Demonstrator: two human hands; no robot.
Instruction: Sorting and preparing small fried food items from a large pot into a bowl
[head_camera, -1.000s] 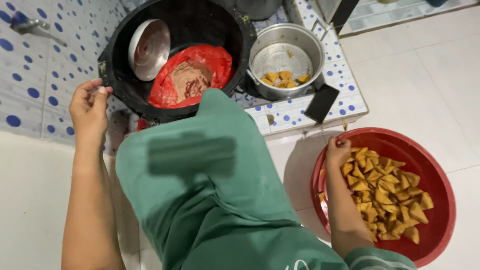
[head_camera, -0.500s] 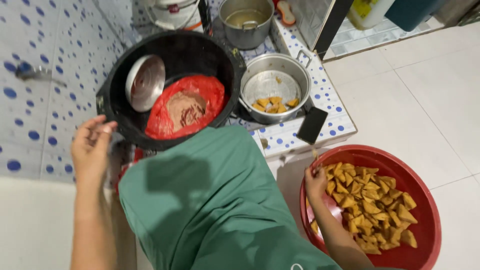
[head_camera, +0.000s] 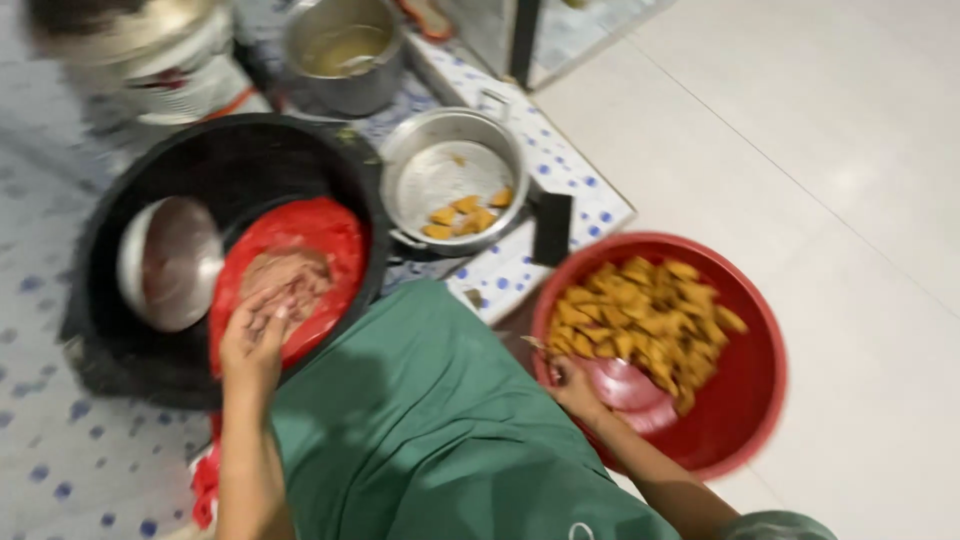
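Note:
My left hand (head_camera: 255, 335) reaches over my green-clad knee (head_camera: 430, 420) into a red plastic bag (head_camera: 300, 240) inside a wide black basin (head_camera: 250, 160). Its fingers lie spread on the brown filling (head_camera: 285, 280) in the bag. My right hand (head_camera: 575, 385) rests low inside the near rim of a red basin (head_camera: 740, 400) holding several yellow triangular pastries (head_camera: 640, 310). Its fingers curl around a thin pale utensil (head_camera: 532, 343), which is blurred.
A steel bowl (head_camera: 165, 260) lies in the black basin. A steel pot (head_camera: 455, 175) with a few yellow pieces stands on the blue-dotted tiled ledge (head_camera: 590, 205) beside a black flat object (head_camera: 552, 228). Another pot (head_camera: 345, 50) holding liquid stands behind. Pale floor tiles spread right.
My left hand came down from beside the black basin onto the filling in the red bag. The view swung right and closer; my right hand stays at the red basin.

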